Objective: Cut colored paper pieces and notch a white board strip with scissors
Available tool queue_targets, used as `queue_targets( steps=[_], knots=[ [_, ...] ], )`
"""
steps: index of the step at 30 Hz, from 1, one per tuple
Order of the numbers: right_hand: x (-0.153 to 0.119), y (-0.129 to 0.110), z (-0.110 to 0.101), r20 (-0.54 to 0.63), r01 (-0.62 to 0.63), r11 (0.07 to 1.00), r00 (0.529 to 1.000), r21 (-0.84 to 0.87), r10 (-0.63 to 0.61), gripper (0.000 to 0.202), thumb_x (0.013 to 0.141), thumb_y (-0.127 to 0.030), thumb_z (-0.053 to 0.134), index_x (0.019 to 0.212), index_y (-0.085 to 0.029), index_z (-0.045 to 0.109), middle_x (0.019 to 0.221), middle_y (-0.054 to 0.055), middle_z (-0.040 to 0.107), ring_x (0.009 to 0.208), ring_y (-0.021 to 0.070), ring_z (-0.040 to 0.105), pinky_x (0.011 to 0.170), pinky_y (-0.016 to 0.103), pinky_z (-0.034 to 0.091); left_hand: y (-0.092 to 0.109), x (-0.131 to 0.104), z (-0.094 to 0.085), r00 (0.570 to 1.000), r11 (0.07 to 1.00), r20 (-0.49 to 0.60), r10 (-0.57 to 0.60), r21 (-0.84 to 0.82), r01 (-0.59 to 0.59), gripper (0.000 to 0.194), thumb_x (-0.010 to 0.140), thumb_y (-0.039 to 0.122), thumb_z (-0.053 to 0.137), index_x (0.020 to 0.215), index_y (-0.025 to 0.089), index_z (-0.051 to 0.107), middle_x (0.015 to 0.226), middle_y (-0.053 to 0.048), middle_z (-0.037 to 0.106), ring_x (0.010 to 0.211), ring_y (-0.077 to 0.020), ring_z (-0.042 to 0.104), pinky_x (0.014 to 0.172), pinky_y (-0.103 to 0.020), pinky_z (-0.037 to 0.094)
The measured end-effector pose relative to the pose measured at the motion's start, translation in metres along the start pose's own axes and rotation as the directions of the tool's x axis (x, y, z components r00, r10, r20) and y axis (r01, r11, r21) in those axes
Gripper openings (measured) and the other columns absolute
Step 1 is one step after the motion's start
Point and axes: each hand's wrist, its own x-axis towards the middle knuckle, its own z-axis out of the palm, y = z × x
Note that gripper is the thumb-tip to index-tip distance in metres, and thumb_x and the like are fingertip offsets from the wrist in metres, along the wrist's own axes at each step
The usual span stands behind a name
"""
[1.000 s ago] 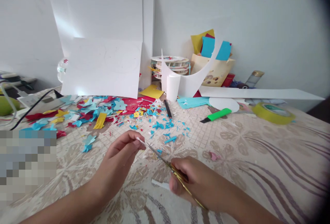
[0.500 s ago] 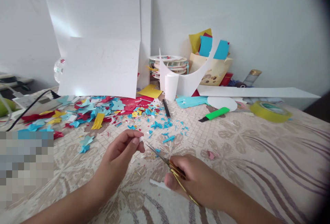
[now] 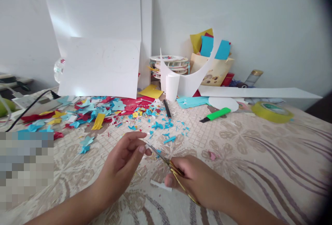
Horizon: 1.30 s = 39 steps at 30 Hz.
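Note:
My left hand (image 3: 127,162) pinches a tiny white paper piece (image 3: 147,146) between thumb and fingers. The gold-handled scissors (image 3: 162,157) are in my right hand (image 3: 194,180), their tips touching or very near that piece; the blades look nearly closed. Below them on the patterned cloth lies a narrow white paper strip (image 3: 160,185), partly hidden by my right hand. Small blue scraps (image 3: 169,139) are scattered just beyond the scissors.
Cut paper shapes (image 3: 85,114) heap at the left. Farther back stand white boards (image 3: 101,67) and a curved white sheet (image 3: 189,83). A green cutter (image 3: 218,114), a black pen (image 3: 167,108) and a tape roll (image 3: 272,112) lie on the cloth.
My left hand has shifted slightly right, bringing the white piece to the scissor tips. The scissors have moved only a little, and their blades look closer together.

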Motion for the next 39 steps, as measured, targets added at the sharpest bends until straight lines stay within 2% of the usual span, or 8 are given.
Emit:
queue_targets(
  steps=[5,14,22,26,30,34,39],
  knots=[
    [0.0011,-0.0003,-0.0006,0.000,-0.003,1.000,1.000,-0.024,0.003,0.025,0.080,-0.043,0.053,0.072,-0.020,0.057,0.054,-0.006,0.049,0.046,0.0062,0.040,0.041,0.018,0.024,0.0006,0.0003,0.0016,1.000,1.000,0.021,0.000,-0.029,0.000,0.022,0.086,0.017,0.042,0.106,0.027,0.041,0.074,0.003,0.060,0.076,-0.0093,0.057,0.068,-0.019,0.043],
    [0.0006,0.0024,0.0015,-0.020,0.001,0.999,1.000,-0.046,-0.002,0.029,0.079,-0.043,0.053,0.066,-0.018,0.049,0.054,-0.006,0.047,0.047,0.0064,0.040,0.040,0.017,0.024,-0.0016,0.0007,0.0028,0.998,0.996,0.011,-0.062,-0.058,0.062,0.022,0.086,0.018,0.044,0.105,0.027,0.040,0.072,0.004,0.062,0.075,-0.0095,0.058,0.067,-0.019,0.042],
    [0.0010,-0.0052,-0.0003,0.002,0.023,0.999,1.000,-0.042,-0.023,0.026,0.083,-0.039,0.049,0.072,-0.017,0.058,0.058,-0.004,0.053,0.049,0.0075,0.043,0.043,0.018,0.027,-0.0009,-0.0002,0.0053,0.997,0.996,-0.004,-0.076,-0.046,0.076,0.022,0.084,0.020,0.045,0.105,0.025,0.040,0.071,0.003,0.063,0.072,-0.0118,0.058,0.065,-0.022,0.043],
    [0.0007,-0.0059,-0.0004,-0.009,0.043,0.998,0.999,-0.041,-0.043,0.020,0.083,-0.030,0.050,0.073,-0.017,0.061,0.058,-0.004,0.055,0.050,0.0078,0.044,0.044,0.017,0.028,-0.0018,-0.0018,0.0056,0.996,0.996,0.011,-0.085,-0.022,0.085,0.022,0.085,0.022,0.045,0.106,0.023,0.040,0.073,0.000,0.064,0.072,-0.0139,0.058,0.061,-0.023,0.042],
    [0.0023,-0.0029,0.0002,-0.010,0.036,0.998,0.999,-0.046,-0.036,0.020,0.082,-0.031,0.051,0.073,-0.017,0.061,0.056,-0.004,0.054,0.049,0.0077,0.045,0.044,0.017,0.028,-0.0022,-0.0030,0.0060,0.998,0.998,0.017,-0.059,-0.032,0.059,0.021,0.086,0.021,0.044,0.106,0.024,0.040,0.073,0.001,0.063,0.074,-0.0129,0.059,0.065,-0.024,0.043],
    [0.0043,-0.0005,-0.0002,-0.022,0.079,0.996,0.997,-0.044,-0.080,0.022,0.080,-0.034,0.053,0.068,-0.017,0.059,0.057,-0.005,0.054,0.051,0.0079,0.047,0.046,0.017,0.030,-0.0029,-0.0043,0.0071,0.999,0.998,0.033,-0.038,-0.044,0.039,0.022,0.086,0.020,0.043,0.107,0.025,0.040,0.075,0.001,0.063,0.075,-0.0117,0.059,0.067,-0.022,0.044],
    [0.0036,-0.0007,-0.0016,-0.043,0.049,0.998,0.998,-0.029,-0.050,0.022,0.082,-0.034,0.051,0.070,-0.017,0.058,0.064,-0.002,0.058,0.058,0.0110,0.051,0.049,0.019,0.032,-0.0046,-0.0021,0.0053,0.998,0.997,-0.034,-0.059,-0.045,0.057,0.023,0.085,0.020,0.044,0.108,0.024,0.048,0.082,0.000,0.063,0.083,-0.0125,0.058,0.078,-0.025,0.044]
  ],
)
